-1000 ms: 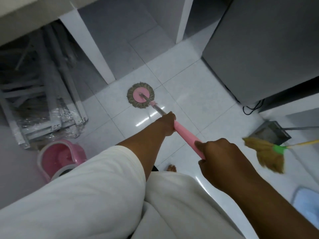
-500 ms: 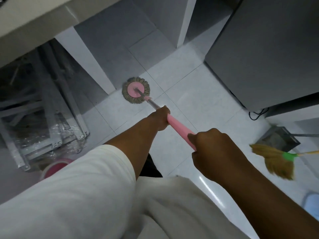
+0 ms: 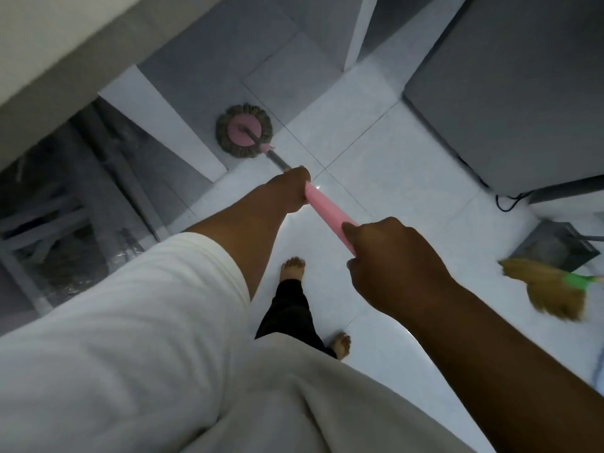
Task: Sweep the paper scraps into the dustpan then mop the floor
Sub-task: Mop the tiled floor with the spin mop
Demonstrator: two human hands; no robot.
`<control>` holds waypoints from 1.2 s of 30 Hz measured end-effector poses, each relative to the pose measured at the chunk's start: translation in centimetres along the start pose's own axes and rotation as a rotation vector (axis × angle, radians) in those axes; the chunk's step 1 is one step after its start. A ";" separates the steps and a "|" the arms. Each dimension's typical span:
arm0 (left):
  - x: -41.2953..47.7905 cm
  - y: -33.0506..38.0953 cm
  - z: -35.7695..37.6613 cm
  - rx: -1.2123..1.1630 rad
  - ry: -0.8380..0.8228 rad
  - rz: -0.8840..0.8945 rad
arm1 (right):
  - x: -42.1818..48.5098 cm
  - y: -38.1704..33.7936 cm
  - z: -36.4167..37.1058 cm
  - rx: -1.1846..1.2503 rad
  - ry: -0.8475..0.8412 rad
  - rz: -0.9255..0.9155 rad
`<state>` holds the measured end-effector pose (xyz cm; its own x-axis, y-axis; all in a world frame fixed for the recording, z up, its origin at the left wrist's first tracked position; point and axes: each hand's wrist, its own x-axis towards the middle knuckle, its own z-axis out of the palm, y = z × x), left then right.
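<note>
**Mopping with both hands on the pink grip**

White glossy floor (image 3: 408,178) tiles fill the middle of the view. A tall grey cabinet (image 3: 506,93) stands on them at the upper right, and a pale tabletop (image 3: 65,44) crosses the upper left. Under it lie metal frames (image 3: 65,223) wrapped in clear plastic.

The mop (image 3: 277,160) runs diagonally from the person's body toward the upper left. Its round mop head (image 3: 243,130), grey strands around a pink disc, lies flat on the floor just beside the white table leg (image 3: 157,125).

The left hand (image 3: 291,188), reaching out of a white sleeve (image 3: 130,305), grasps the handle with curled fingers where the pink grip (image 3: 327,207) meets the metal shaft. The right hand (image 3: 392,266) is clenched round the pink grip nearer the body.

At the right edge a grey dustpan (image 3: 555,246) sits on the floor, with a straw broom (image 3: 549,289) with a green collar just in front of it, blurred. Two bare feet (image 3: 292,268) stand below the hands.
</note>
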<state>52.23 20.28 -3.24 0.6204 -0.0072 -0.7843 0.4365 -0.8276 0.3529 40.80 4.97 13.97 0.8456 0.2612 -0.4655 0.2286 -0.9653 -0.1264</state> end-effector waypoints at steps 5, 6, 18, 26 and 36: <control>-3.7 1.9 4.6 -0.230 0.020 -0.081 | -5.2 1.8 1.6 0.006 -0.010 0.049; -4.4 2.2 5.9 -0.254 0.010 -0.084 | -6.6 2.3 1.8 0.011 -0.010 0.060; -16.2 7.8 18.5 -0.596 -0.229 -0.127 | -24.7 8.7 4.1 0.145 -0.054 0.029; -16.6 8.0 20.2 -0.464 -0.232 -0.100 | -26.1 7.8 5.5 0.057 -0.027 0.080; -6.9 8.8 14.2 0.178 -0.081 0.296 | -16.0 8.8 2.0 -0.023 -0.083 0.148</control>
<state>42.57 5.15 -2.00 0.6461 -0.3004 -0.7016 0.1200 -0.8679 0.4821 28.27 -7.69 18.57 0.8286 0.1141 -0.5482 0.1158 -0.9928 -0.0316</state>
